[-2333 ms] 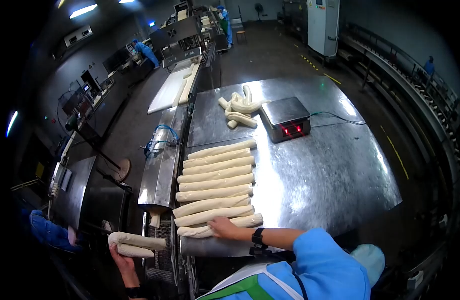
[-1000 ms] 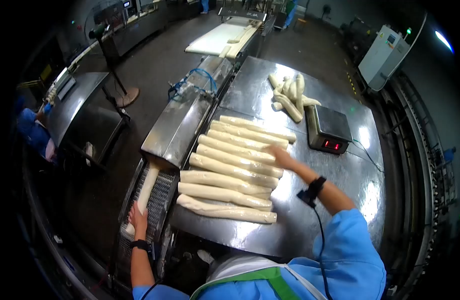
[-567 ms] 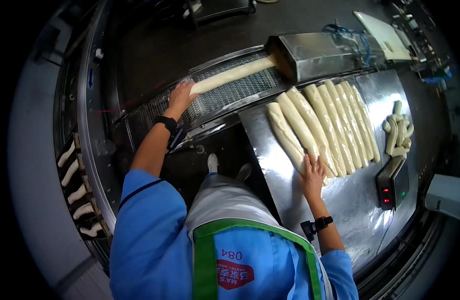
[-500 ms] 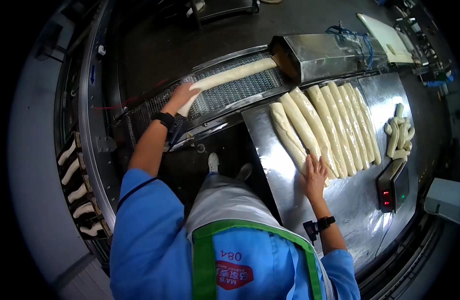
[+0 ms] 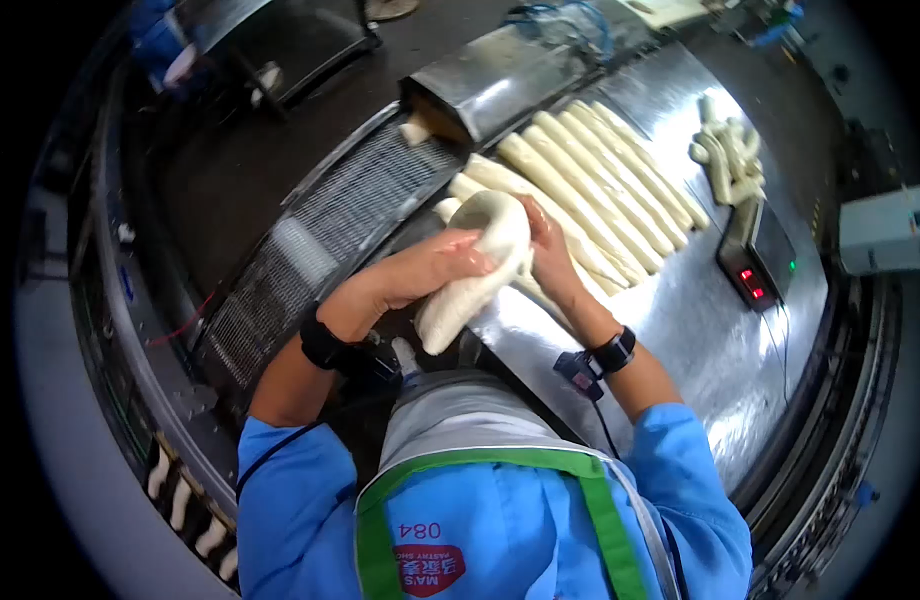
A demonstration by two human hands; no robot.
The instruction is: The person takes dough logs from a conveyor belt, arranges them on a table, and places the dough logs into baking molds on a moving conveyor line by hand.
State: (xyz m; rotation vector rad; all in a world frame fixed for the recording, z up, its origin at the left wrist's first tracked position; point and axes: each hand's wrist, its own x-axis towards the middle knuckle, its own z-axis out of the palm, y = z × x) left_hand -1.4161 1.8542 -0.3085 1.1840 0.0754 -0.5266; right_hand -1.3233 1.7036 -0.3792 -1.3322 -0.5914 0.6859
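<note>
A thick, pale dough log (image 5: 465, 300) is held up in front of me, bent over at its top with one end hanging down. My left hand (image 5: 435, 262) is closed around it from the left. At its right side my right hand (image 5: 552, 255) grips it too, with the fingers partly hidden behind the dough. Just beyond, several long dough logs (image 5: 590, 185) lie side by side on the steel table (image 5: 670, 330). The nearest of these are partly covered by my right hand and the held dough.
To the left runs a mesh conveyor (image 5: 315, 250), leading from a metal housing (image 5: 510, 75) with a dough end (image 5: 414, 131) at its mouth. A scale (image 5: 760, 255) with red digits stands on the table's right, beside a pile of short dough pieces (image 5: 725, 155). Another person's blue sleeve (image 5: 155, 40) shows far left.
My left hand has lifted the dough log off the conveyor and brought it to the table's edge. My right hand has left the row of logs and joined it on the dough. The view has turned.
</note>
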